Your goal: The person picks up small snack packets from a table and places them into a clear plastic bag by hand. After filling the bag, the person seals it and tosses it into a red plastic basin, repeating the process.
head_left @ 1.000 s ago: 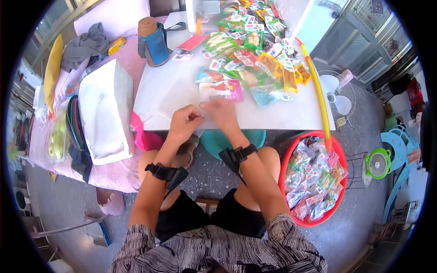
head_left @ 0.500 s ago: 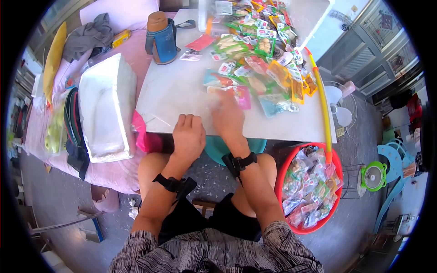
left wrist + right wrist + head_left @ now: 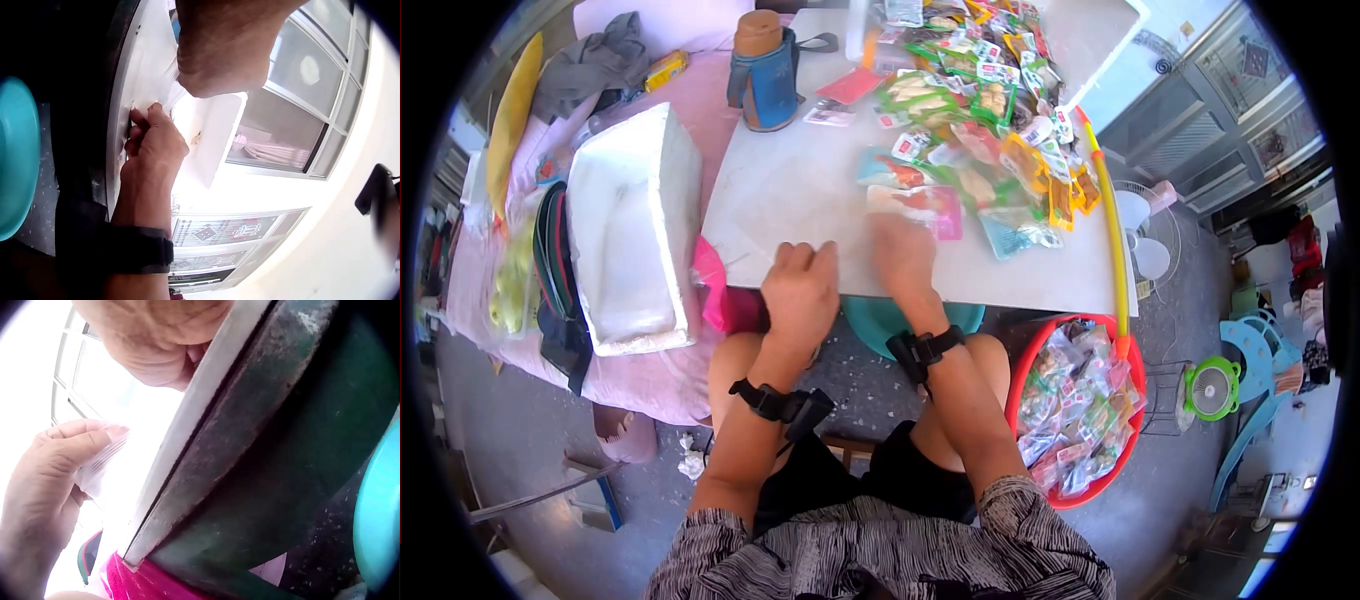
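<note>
My left hand [image 3: 802, 288] is raised over the table's near edge. In the right wrist view its thumb and fingers pinch a thin, clear, pleated plastic bag [image 3: 103, 467]. My right hand [image 3: 903, 258] is low over the table, fingers bent, close to the near end of a pink-and-white food packet [image 3: 946, 212]. The left wrist view shows its fingertips [image 3: 154, 107] right at the white tabletop; I cannot tell whether they hold anything. Beyond lies a pile of sealed food packets [image 3: 990, 100].
A red tub [image 3: 1012, 400] full of packets stands at the right, a yellow tube [image 3: 1112, 240] along the table's right edge. A blue flask [image 3: 768, 92] stands at the back left. Left of the table is a white foam box [image 3: 632, 230]; a teal basin [image 3: 960, 318] is underneath.
The hands, close together a second ago, have moved apart; the left has come back and slightly left. The right has shifted slightly right, still near the pink-and-white packet. The head view has shifted.
</note>
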Motion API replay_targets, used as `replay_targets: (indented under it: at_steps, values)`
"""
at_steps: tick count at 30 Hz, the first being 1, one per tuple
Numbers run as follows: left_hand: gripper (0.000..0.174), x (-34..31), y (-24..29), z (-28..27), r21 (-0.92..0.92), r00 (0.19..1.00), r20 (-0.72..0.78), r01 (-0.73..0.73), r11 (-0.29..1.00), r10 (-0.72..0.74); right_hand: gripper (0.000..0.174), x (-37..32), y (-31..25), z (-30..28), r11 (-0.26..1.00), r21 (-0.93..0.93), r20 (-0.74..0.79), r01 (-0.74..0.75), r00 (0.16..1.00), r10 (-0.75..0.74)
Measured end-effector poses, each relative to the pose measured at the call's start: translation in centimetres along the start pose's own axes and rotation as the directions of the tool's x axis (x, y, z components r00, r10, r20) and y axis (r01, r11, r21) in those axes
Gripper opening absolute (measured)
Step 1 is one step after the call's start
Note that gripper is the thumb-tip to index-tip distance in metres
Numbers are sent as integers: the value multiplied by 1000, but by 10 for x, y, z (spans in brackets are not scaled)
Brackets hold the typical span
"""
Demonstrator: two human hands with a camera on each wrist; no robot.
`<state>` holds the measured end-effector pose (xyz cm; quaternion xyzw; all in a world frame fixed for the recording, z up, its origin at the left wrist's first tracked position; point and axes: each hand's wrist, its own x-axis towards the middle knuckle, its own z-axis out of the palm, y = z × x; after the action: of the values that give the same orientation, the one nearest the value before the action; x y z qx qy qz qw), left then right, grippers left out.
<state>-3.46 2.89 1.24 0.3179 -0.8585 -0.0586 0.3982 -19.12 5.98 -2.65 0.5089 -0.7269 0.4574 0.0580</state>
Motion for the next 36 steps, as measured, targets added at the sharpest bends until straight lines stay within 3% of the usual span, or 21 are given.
replay_targets:
  at_steps: [4,8,11,14,15,18,21,24,27,33,36]
  values:
    - [10,-5,7,12,-48,992,82,-95,994,99,12,3,4,-1,994,-90,62,-59,996,64]
    - [6,-8,-1,16,30,985,171,-19,999,14,15,3,4,-5,1000,-12,30,-27,999,27]
    - [4,-2,-12,12,74,986,146,72,995,-82,17,10,-7,-23,966,179,195,-189,969,153]
    - [7,-2,-16,14,40,979,153,128,991,-132,19,33,14,-27,964,156,282,-213,945,164]
    - [7,-3,-16,15,29,977,164,134,991,-137,19,52,5,-36,984,36,306,-176,939,156]
    - [7,-3,-14,17,7,971,192,146,989,-144,21,98,0,-27,999,8,273,-51,961,47]
    - [5,-2,-14,17,2,965,219,150,989,-146,26,138,-5,3,991,-132,204,-20,978,47]
    - [3,0,-15,13,-12,956,252,159,987,-151,28,171,7,44,926,-346,204,153,975,-85]
    - [4,-1,-16,12,-47,953,260,173,984,-156,29,192,12,71,884,-424,286,195,955,-74]
    - [8,3,-17,7,-77,939,289,219,973,-188,19,206,44,112,847,-477,214,232,966,-144]
    - [7,2,-17,7,-74,939,290,216,974,-187,12,208,53,113,789,-517,227,333,942,-248]
